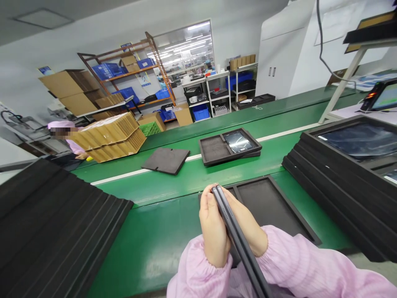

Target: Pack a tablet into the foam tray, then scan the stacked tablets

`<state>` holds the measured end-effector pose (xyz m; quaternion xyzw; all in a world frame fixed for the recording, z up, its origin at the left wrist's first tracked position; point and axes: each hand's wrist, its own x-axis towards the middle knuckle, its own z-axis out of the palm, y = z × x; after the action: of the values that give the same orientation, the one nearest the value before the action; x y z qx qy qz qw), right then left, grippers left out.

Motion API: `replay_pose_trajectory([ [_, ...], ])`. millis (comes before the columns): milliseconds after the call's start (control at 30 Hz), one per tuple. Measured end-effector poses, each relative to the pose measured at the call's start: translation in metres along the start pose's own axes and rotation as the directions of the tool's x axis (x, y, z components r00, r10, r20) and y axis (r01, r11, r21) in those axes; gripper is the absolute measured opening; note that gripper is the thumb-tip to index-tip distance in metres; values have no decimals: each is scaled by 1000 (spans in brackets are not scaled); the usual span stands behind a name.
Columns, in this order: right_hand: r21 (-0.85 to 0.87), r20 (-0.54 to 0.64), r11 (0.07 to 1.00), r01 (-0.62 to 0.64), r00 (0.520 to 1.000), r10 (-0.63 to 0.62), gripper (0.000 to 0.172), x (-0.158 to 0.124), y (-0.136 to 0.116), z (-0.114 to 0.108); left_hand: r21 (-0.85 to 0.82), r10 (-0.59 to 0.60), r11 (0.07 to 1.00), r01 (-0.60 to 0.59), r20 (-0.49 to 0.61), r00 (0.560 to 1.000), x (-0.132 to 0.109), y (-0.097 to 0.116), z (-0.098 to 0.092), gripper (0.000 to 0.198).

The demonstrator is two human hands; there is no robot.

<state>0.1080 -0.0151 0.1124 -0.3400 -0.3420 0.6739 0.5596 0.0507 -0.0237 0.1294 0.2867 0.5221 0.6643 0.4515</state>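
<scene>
Two thin dark tablets stand on edge, pressed flat together between my palms. My left hand presses their left face with its fingers closed along it. Against the right face lies my right hand. Both sleeves are pink. Just behind my hands an empty black foam tray rests on the green belt. Farther out on the belt sits another black foam tray, with one tablet in its right pocket.
A loose black foam sheet lies on the belt at centre left. Stacks of black foam trays fill the near left, and a taller stack stands at right. A person in pink works beside cardboard stacks at far left.
</scene>
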Motion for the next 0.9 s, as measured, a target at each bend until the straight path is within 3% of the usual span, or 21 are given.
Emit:
replay_pose_trajectory([
  [167,-46,7,998,31,999,-31,50,-2,0,-2,154,164,973,-174,76,984,4,-3,-7,50],
  [300,-7,-2,1000,23,1000,-23,50,2,4,-2,152,261,951,-270,73,962,12,-5,-5,49],
  [533,93,-31,992,-81,996,84,43,18,23,-11,191,181,964,-184,30,983,35,-31,-4,36],
  [633,66,-47,993,-97,994,100,40,24,32,-14,193,133,972,-135,25,991,40,-41,-4,34],
  [767,-61,-138,990,-129,983,120,49,27,37,-25,196,109,974,-116,47,993,43,-48,-5,30],
  [833,-275,-91,961,11,995,-37,47,22,28,-36,194,105,974,-116,67,992,45,-52,-8,29],
  [867,-415,41,897,151,988,-148,45,18,19,-43,190,101,975,-112,68,993,46,-54,-9,29],
  [900,-532,240,779,331,942,-236,42,13,8,-49,186,98,977,-109,64,993,47,-56,-11,28],
])
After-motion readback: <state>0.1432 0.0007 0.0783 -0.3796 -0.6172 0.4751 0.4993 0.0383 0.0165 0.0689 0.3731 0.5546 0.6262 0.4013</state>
